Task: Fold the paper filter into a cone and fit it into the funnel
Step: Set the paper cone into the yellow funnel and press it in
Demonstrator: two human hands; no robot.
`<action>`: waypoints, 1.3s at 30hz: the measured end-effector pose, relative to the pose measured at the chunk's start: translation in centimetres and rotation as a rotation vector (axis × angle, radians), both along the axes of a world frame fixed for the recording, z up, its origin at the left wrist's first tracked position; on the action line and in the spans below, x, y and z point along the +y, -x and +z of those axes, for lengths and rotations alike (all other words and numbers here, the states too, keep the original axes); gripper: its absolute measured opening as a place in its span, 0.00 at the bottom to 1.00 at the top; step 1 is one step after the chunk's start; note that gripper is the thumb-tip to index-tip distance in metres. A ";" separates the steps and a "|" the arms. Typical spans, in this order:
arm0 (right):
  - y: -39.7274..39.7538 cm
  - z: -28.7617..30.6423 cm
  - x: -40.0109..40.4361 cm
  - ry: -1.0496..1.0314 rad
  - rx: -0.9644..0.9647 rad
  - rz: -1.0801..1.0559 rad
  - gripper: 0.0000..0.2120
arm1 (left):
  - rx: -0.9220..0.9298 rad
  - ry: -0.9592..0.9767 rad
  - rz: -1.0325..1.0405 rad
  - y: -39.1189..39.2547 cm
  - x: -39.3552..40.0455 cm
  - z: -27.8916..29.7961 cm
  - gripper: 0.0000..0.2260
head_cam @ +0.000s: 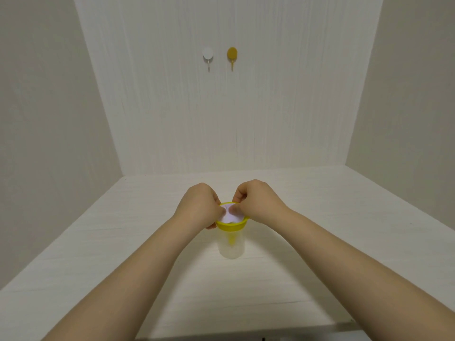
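Both hands over funnel — L hand & R hand grips pinching paper filter, seated inside funnel mouth atop clear cup; filter directly below fingertips.

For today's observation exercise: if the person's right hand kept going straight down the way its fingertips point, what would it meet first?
Most likely the white paper filter sitting in the yellow funnel. The right hand has its curled fingers aimed down into the funnel's mouth and seems to touch the paper already, though depth is hard to judge.

Both forearms reach fwd, left hand & right hand close together, fingers curled, knuckles up.
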State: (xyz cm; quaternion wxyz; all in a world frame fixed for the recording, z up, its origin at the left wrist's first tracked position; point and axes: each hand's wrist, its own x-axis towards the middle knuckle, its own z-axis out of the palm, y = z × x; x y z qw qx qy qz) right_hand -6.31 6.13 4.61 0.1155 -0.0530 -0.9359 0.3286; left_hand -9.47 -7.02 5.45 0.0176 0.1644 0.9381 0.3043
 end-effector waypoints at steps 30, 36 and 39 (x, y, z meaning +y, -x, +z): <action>-0.6 0.3 -0.3 -0.046 -0.013 0.055 0.05 | 0.194 0.056 -0.049 -0.6 0.1 0.4 0.08; -1.1 0.6 0.1 -0.025 -0.114 0.028 0.06 | 0.217 0.066 -0.004 -0.4 -0.5 0.1 0.08; -1.1 0.7 -0.1 -0.024 -0.102 0.030 0.07 | 0.179 0.082 0.004 -0.3 -0.6 0.2 0.09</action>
